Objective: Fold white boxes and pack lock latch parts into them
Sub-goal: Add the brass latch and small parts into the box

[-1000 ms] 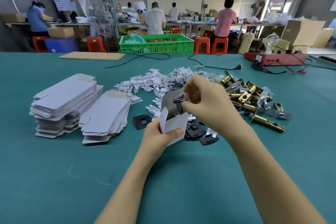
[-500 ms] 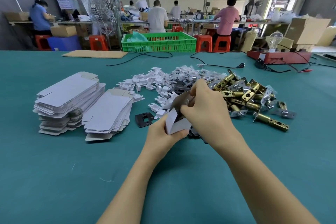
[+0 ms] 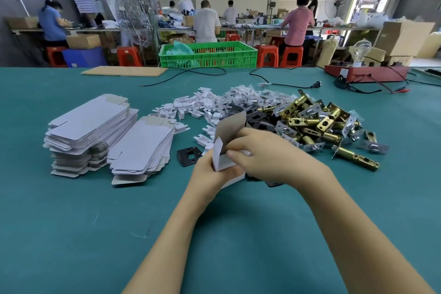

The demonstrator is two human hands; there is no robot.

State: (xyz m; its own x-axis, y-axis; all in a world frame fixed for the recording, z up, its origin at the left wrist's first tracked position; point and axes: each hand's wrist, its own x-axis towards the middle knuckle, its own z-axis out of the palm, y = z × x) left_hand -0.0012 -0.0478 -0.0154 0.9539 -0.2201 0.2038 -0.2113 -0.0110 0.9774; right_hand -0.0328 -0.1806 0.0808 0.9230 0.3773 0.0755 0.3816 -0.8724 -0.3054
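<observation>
A small white box stands at the middle of the green table, its brown-lined lid flap raised. My left hand grips the box from below and behind. My right hand lies over the open mouth, thumb on the front wall, fingers curled down at the opening; what they hold is hidden. Two stacks of flat white box blanks lie to the left. A heap of brass latch bolts lies to the right, with black plates and small white plastic pieces around the box.
A green crate and a cardboard sheet sit at the table's far edge. Black cables cross behind the parts. A red device with a bulb stands far right. Several people work at benches beyond.
My right hand has come down from above the box, where it pinched a dark part, onto the open mouth. The part is no longer visible. The left hand keeps its hold on the box.
</observation>
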